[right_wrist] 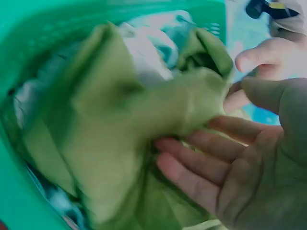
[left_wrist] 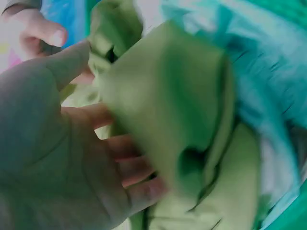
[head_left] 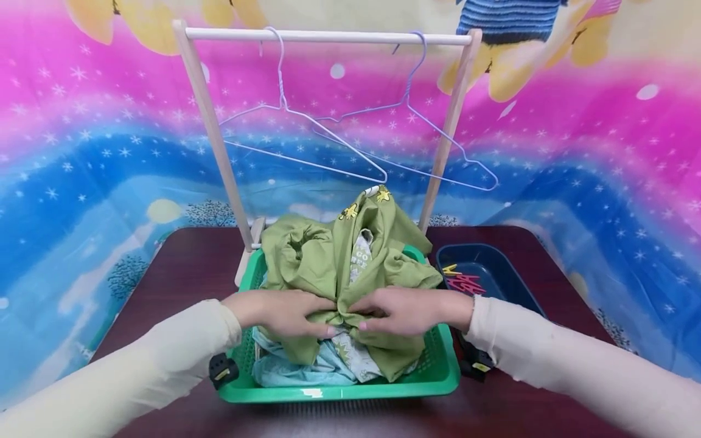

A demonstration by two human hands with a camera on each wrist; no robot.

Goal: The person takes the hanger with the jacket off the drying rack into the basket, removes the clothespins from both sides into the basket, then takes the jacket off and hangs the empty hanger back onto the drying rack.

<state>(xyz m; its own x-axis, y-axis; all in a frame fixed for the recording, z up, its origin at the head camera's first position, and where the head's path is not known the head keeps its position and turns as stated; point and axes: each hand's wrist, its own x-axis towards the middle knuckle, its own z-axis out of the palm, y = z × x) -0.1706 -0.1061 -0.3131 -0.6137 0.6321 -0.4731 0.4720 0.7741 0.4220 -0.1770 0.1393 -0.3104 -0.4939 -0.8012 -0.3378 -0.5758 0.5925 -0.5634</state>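
Inspected at the table's 6 o'clock edge: green basket (head_left: 438,377) heaped with laundry, olive-green garment (head_left: 317,255) uppermost, pale blue cloth (head_left: 285,368) and a printed white piece beneath. Left hand (head_left: 285,313) and right hand (head_left: 402,310) met at the near middle of the heap, fingertips almost touching. Left hand: fingers (left_wrist: 120,158) tucked under a fold of the olive-green garment (left_wrist: 168,110), thumb over it, so gripping the fabric. Right hand: fingers (right_wrist: 201,158) likewise under a gathered fold (right_wrist: 144,120), thumb on top, pinching the same garment. Garment bunched and lying in the basket, not lifted clear. At 12 o'clock beyond the basket: wooden rack (head_left: 328,36) carrying two wire hangers (head_left: 306,131), both bare. At 3 o'clock of the basket: dark blue tray (head_left: 493,267) holding coloured clips (head_left: 465,281), apparently untouched. Judged progress: early stage; nothing hung, nothing clipped, whole heap in the basket, first garment merely grasped. Wrist views blurred; finer detail of the fabric not determinable.
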